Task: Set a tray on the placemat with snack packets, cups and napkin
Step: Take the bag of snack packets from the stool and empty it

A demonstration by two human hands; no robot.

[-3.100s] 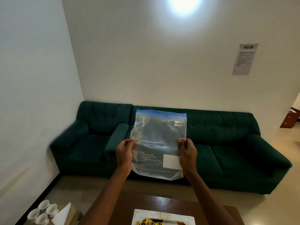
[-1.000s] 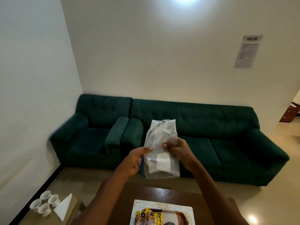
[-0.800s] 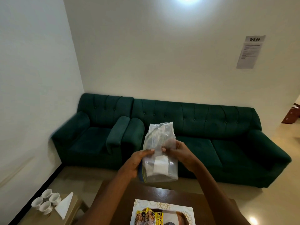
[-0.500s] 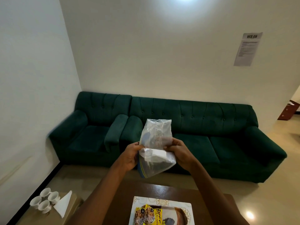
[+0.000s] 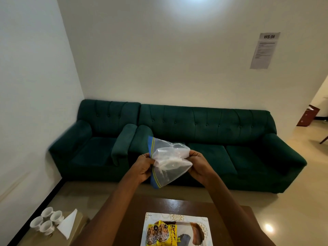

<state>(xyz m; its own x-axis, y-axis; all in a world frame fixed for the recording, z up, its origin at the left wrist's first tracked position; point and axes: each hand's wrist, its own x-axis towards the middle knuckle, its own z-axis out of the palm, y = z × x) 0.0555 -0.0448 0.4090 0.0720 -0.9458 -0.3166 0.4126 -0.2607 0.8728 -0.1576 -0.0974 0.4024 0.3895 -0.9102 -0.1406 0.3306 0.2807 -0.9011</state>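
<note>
Left of table [image 5: 177, 205], cups [image 5: 47, 221]: four, white, clustered.
Napkin [image 5: 68, 223]: folded, just beside cups.
Left hand [image 5: 142, 166]: above table's far edge, pinching plastic bag [image 5: 168, 160].
Snack packets [image 5: 160, 234]: on placemat [image 5: 177, 217], on table.
Right hand [image 5: 200, 166]: gripping bag's other side.

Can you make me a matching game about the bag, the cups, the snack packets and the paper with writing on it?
Things:
1. bag
2. cups
3. packets
4. paper

Clues:
A. yellow
B. held up by the left hand and right hand
C. beside the napkin
D. stuck on the wall

Pairs: 1-B, 2-C, 3-A, 4-D.
</note>
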